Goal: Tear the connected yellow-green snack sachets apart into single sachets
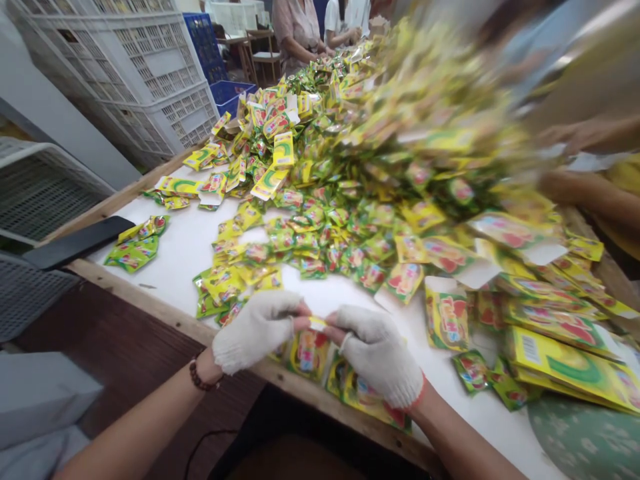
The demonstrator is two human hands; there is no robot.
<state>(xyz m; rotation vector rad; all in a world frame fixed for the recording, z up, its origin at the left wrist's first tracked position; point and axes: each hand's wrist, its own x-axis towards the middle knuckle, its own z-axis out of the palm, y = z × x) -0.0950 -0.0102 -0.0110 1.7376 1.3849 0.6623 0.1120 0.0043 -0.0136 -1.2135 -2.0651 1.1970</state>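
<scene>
The gloved left hand and gloved right hand extend over the near edge of the worktop, angled inward toward each other. Both sets of fingertips pinch the top of a yellow carton, positioned just inside that edge.

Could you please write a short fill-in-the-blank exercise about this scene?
The left hand and right hand wear gloves coloured ____.
A beaded bracelet circles the ____ wrist.
The fingers of both hands meet at a pack coloured mostly ____.
Just beyond the tall white crates stand crates coloured ____.
Missing words: white; left; yellow; blue.
</scene>
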